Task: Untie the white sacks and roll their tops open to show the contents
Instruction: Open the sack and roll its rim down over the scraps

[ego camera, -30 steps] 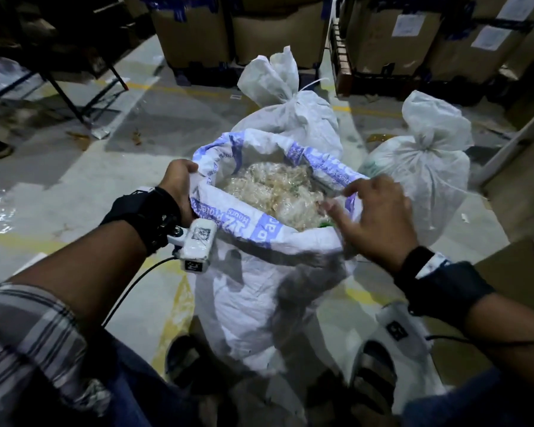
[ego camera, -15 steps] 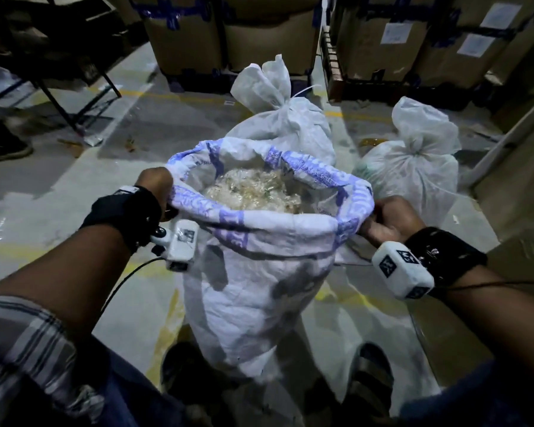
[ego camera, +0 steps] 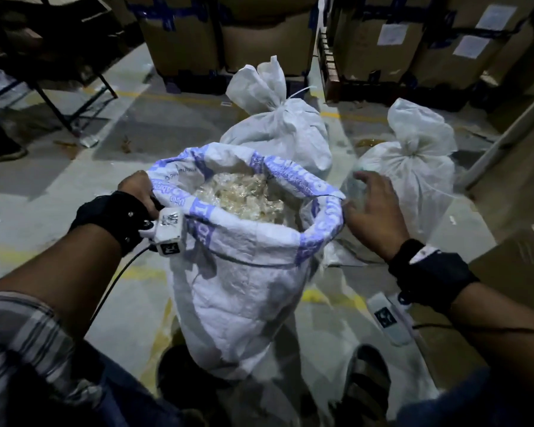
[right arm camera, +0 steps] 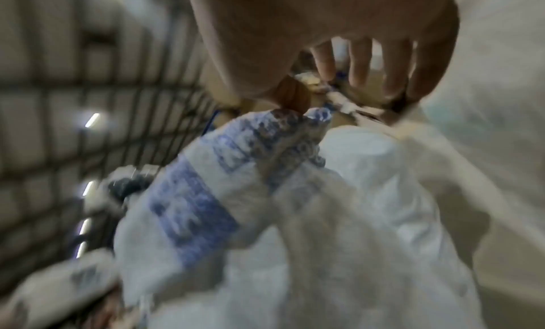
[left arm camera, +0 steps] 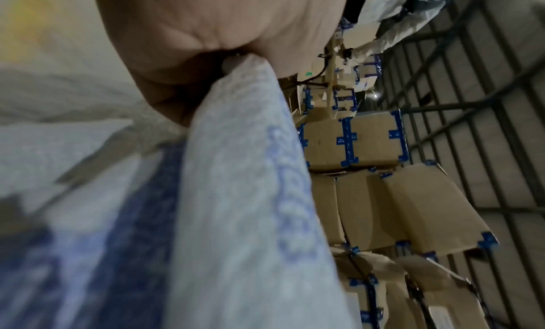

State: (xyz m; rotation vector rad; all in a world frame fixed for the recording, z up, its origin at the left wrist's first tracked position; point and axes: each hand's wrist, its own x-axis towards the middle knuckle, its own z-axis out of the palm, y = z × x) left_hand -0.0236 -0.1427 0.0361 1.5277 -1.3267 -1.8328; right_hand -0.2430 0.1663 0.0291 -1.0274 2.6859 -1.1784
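A white woven sack (ego camera: 238, 303) stands on the floor between my feet, its top rolled outward into a blue-printed cuff (ego camera: 318, 192). Pale crumpled plastic contents (ego camera: 241, 195) show inside. My left hand (ego camera: 139, 192) grips the cuff's left side; the left wrist view shows the fabric (left arm camera: 236, 170) pinched in my fist (left arm camera: 206, 54). My right hand (ego camera: 367, 208) hovers just right of the cuff with fingers spread, holding nothing; the right wrist view, blurred, shows the fingers (right arm camera: 360, 63) loose above the cuff (right arm camera: 265, 147). Two tied white sacks stand behind: one (ego camera: 278, 124) at centre, one (ego camera: 413, 167) at right.
Taped cardboard boxes (ego camera: 259, 35) on pallets line the far side. A dark folding stand (ego camera: 59, 97) is at far left, and a brown board (ego camera: 512, 180) leans at the right. My shoes (ego camera: 367, 386) flank the sack's base on the concrete floor (ego camera: 74, 180).
My right hand has let go of the cuff's right side, risen and spread its fingers beside it. The left hand keeps its grip on the left side.
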